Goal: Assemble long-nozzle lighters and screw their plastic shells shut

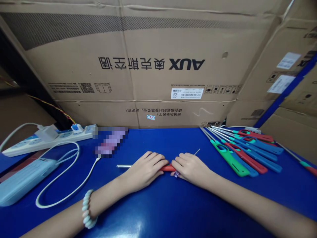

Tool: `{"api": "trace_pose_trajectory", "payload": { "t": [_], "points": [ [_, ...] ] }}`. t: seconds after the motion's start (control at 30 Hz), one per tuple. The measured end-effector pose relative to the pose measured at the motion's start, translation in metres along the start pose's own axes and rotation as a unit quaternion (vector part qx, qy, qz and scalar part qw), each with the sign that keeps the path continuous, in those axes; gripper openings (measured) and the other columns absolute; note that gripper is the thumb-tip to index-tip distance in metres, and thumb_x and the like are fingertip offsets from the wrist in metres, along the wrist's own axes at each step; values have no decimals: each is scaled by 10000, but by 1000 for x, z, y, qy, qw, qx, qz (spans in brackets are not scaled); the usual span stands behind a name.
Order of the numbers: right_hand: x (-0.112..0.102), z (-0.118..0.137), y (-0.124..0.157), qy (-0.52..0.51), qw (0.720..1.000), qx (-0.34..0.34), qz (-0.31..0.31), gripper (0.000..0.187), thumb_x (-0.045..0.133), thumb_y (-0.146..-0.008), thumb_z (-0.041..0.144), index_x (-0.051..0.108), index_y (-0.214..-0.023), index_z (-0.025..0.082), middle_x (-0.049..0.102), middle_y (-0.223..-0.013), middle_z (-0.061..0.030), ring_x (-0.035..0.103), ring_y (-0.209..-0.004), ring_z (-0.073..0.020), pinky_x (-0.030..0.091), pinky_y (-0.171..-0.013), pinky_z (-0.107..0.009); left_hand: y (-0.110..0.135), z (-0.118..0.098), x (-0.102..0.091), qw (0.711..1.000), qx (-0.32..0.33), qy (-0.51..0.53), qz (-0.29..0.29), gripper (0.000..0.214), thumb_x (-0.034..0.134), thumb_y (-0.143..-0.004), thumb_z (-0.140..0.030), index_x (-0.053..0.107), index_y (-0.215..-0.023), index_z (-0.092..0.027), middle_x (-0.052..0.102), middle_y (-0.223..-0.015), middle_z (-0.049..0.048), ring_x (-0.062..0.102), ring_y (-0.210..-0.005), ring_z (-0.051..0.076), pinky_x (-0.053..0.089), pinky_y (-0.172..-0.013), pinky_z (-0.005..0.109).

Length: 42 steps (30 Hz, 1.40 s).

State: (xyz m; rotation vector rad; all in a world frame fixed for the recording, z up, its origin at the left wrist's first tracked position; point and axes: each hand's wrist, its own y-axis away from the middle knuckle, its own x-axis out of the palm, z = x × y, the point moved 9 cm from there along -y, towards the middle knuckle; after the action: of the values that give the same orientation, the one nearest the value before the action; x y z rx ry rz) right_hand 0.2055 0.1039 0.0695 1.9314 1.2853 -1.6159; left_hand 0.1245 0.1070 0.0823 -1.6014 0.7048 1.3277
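Both my hands rest on the blue table (158, 211) and meet over one red long-nozzle lighter (168, 168). My left hand (146, 168) curls over its barrel end, whose metal tube (123, 166) sticks out to the left. My right hand (190, 168) is closed on the handle end, where a small purple part shows under the fingers. A thin metal pin (197, 152) lies just behind my right hand.
Several red, blue and green long lighters (242, 148) lie fanned at the right. A power strip (47, 137), a pale blue power bank (23, 180) and its white cable (66, 188) lie at the left. Big cardboard boxes (148, 66) wall the back.
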Motion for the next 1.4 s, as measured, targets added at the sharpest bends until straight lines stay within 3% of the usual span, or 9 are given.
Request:
{"api": "trace_pose_trajectory", "payload": {
  "t": [0.1, 0.33, 0.5, 0.73, 0.87, 1.07, 1.23, 1.3, 1.4],
  "points": [
    [5, -2, -1, -17, 1000, 6, 8, 310, 517, -906, 438, 579, -939, 136, 607, -810, -73, 552, -716, -208, 364, -623, -314, 1, 5, 5, 1000, -6, 4, 12, 261, 350, -987, -239, 531, -1166, -184, 560, -1102, 80, 532, -944, 189, 418, -809, 320],
    [12, -25, 6, -28, 999, 20, 40, 306, 485, -924, 417, 578, -1006, 137, 602, -885, -89, 567, -746, -211, 407, -652, -316, 9, 34, 7, 998, -46, 12, 33, 345, 404, -972, -312, 424, -1292, -185, 515, -1124, 86, 500, -1023, 214, 415, -872, 345],
    [18, -44, 11, -22, 997, 38, 65, 313, 446, -940, 421, 574, -1005, 143, 588, -880, -76, 563, -746, -201, 406, -646, -298, 16, 64, 8, 995, -94, -26, 38, 222, 366, -987, -282, 523, -1089, -162, 542, -1003, 53, 517, -871, 192, 397, -782, 326],
    [18, -52, 13, -16, 997, 42, 70, 307, 467, -931, 420, 580, -1014, 147, 585, -882, -78, 568, -755, -202, 412, -646, -293, 19, 76, -1, 990, -99, -84, 48, 240, 410, -971, -334, 556, -996, -145, 565, -958, 59, 502, -844, 201, 362, -745, 321],
    [16, -43, 10, -26, 997, 38, 55, 339, 488, -914, 439, 589, -1039, 141, 587, -905, -99, 579, -766, -215, 439, -658, -306, 14, 60, -11, 992, -92, -89, 17, 340, 418, -953, -416, 530, -1124, -144, 567, -1036, 89, 511, -931, 237, 374, -799, 370],
    [-5, -21, 2, -96, 995, 35, 7, 452, 498, -880, 517, 569, -1089, 122, 554, -984, -145, 562, -852, -249, 474, -703, -345, 3, -6, -5, 1000, 11, 20, 2, 369, 397, -965, -319, 435, -1299, -168, 515, -1300, 116, 436, -1222, 242, 338, -1016, 418],
    [-45, -51, 11, -226, 962, 128, -86, 238, 332, -971, 241, 560, -972, 171, 540, -965, -101, 513, -888, -211, 445, -803, -356, 3, -17, 7, 997, 24, 52, 44, 532, 432, -954, -354, 270, -1427, -173, 376, -1450, 111, 326, -1335, 241, 271, -1092, 446],
    [-63, -66, 18, -230, 949, 166, -139, 192, 393, -955, 273, 566, -940, 191, 535, -1005, -98, 497, -939, -234, 402, -865, -418, 3, -15, 8, 997, 18, 61, 50, 493, 443, -950, -333, 322, -1402, -179, 412, -1420, 107, 375, -1290, 248, 307, -1068, 438],
    [-74, -81, 28, -304, 903, 231, -198, 196, 430, -947, 330, 558, -886, 195, 538, -906, -73, 521, -841, -211, 433, -777, -369, 2, -12, 4, 997, 3, 71, 40, 425, 461, -939, -293, 405, -1350, -199, 500, -1290, 108, 469, -1144, 245, 394, -973, 399]
  ]
}}
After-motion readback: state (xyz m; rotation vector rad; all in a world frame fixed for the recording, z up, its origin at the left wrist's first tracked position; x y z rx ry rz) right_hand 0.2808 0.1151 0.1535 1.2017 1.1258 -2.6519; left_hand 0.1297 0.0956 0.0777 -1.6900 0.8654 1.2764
